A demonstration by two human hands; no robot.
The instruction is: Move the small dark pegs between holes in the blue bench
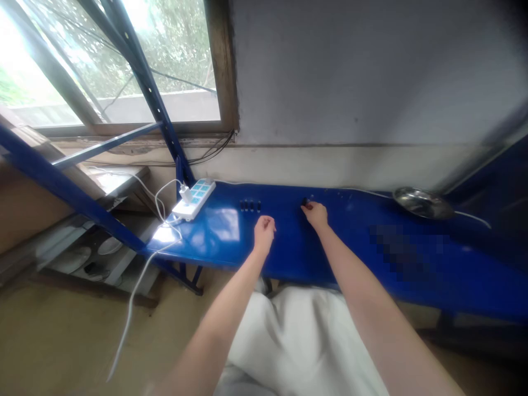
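On the blue table (pixel 218 250), several small dark upright pieces (pixel 252 206) stand in a short row. My left hand (pixel 264 234) is just in front of this row with its fingers curled together; whether anything is inside them is hidden. Farther right, my right hand (pixel 317 213) reaches down to the tabletop, thumb and fingers pinched on a small dark piece (pixel 304 201). Its exact kind is too small to tell. A few tiny clear or pale bits (pixel 312 196) lie just beyond these fingers.
A white power strip (pixel 194 199) with a plugged-in charger sits at the table's left end, its cable (pixel 131 308) hanging to the floor. A shiny metal dish (pixel 423 203) rests at the back right. Blue metal posts (pixel 153 91) rise at left before the window.
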